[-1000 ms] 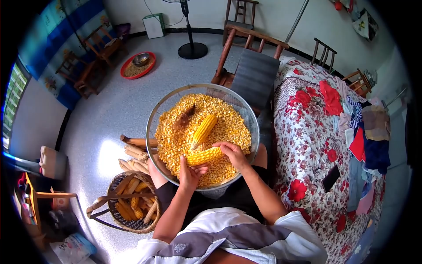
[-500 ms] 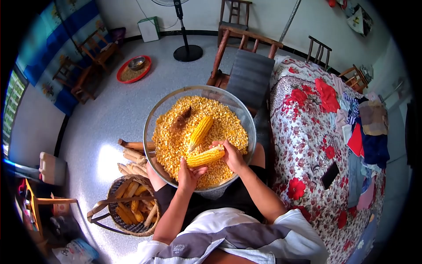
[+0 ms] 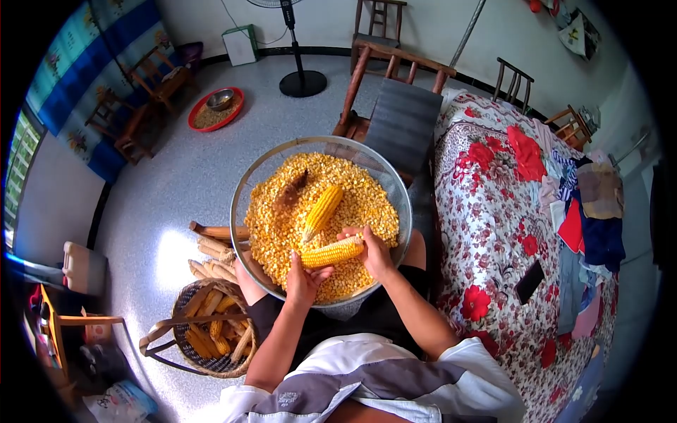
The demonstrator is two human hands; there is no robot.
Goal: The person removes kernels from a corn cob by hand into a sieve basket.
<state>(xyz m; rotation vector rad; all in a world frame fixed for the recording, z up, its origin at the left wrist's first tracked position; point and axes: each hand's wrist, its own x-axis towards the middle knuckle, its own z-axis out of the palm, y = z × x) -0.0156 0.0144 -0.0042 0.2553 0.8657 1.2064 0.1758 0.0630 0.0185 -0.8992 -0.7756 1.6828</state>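
Note:
A wide mesh basket [image 3: 242, 204] full of loose yellow kernels [image 3: 275, 233] rests on the lap. Over the kernels, a corn cob [image 3: 330, 252] is held crosswise between both hands. My left hand [image 3: 305, 280] holds its left end, thumb up along the side and fingers beneath. At the cob's right end, my right hand [image 3: 372, 252] is closed round the tip. Another corn cob [image 3: 324, 211] lies on the kernels just above, and a dark brown clump [image 3: 293, 190] sits to its left.
At lower left stands a woven basket [image 3: 182, 337] of cobs, with bare cobs [image 3: 215, 266] beside it. A wooden chair [image 3: 402, 116] is beyond the mesh basket. The flowered bed [image 3: 486, 233] runs along the right. A red tray [image 3: 236, 113] and a fan [image 3: 303, 83] stand farther off.
Since the earlier frames, my right hand has shifted slightly at the cob's right end, and the cob now lies a little flatter. The whole view has moved slightly.

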